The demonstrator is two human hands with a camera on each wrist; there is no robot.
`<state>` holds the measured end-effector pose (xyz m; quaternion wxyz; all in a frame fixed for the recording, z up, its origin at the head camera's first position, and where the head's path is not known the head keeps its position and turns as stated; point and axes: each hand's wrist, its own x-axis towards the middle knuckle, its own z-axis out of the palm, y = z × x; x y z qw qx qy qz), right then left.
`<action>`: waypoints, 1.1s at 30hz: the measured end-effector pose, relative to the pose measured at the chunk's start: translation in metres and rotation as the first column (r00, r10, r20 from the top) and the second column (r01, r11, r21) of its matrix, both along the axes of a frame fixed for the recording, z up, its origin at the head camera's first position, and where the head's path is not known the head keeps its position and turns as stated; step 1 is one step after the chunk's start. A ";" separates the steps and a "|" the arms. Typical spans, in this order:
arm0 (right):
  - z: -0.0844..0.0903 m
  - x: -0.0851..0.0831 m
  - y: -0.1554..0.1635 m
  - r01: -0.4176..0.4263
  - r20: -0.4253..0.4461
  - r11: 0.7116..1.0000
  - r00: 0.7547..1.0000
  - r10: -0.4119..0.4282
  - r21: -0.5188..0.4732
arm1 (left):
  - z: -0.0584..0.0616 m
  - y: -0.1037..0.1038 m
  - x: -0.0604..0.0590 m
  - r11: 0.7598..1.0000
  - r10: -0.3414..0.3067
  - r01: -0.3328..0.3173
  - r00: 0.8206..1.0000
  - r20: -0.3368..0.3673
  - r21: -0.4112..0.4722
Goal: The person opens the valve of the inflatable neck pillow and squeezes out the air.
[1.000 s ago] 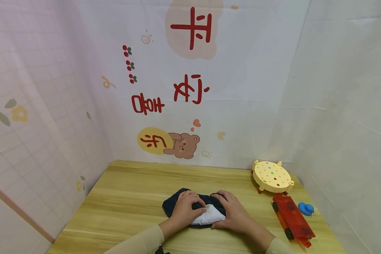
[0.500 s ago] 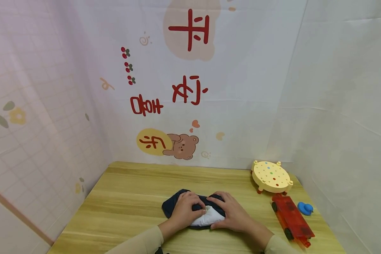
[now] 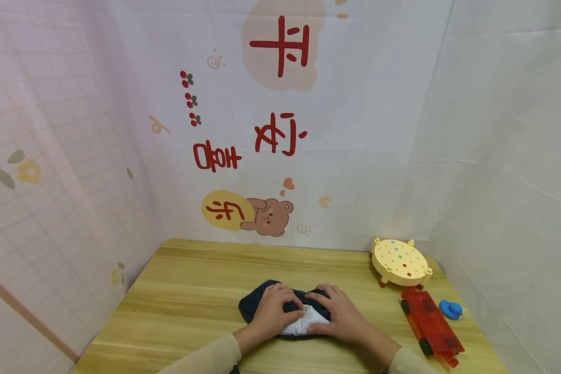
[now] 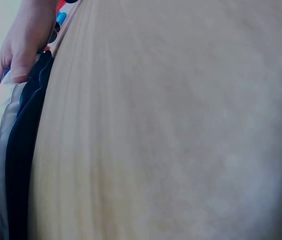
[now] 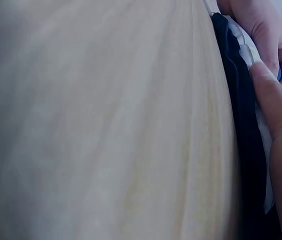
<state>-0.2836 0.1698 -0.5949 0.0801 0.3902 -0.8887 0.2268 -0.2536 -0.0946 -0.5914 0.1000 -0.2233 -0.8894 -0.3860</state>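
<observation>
The folded cloth (image 3: 293, 314) (navy outside, white inside) lies mid-desk under both my hands: left hand (image 3: 272, 310) curls fingers over its left half, right hand (image 3: 337, 314) pinches the white part. Beyond, on the desk (image 3: 187, 291), a red toy car (image 3: 431, 325).

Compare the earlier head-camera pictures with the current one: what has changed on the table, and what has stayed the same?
Little changed. The right hand slid slightly left over the white part of the folded cloth, so less white shows. The left hand stays pressed on the cloth. The round yellow toy, red toy car and blue duck have not moved.
</observation>
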 end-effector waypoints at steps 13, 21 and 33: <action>0.000 0.000 -0.004 0.012 -0.001 1.000 1.000 -0.012 0.005 | -0.004 0.000 -0.004 1.000 0.002 -0.002 1.000 -0.009 -0.017; -0.001 0.001 -0.005 0.023 -0.007 1.000 1.000 -0.023 0.013 | -0.004 0.000 -0.003 1.000 0.000 0.000 1.000 -0.003 -0.019; -0.005 0.000 -0.005 0.025 -0.051 0.999 0.998 -0.024 0.027 | -0.004 0.000 -0.002 1.000 -0.003 0.003 1.000 -0.008 -0.024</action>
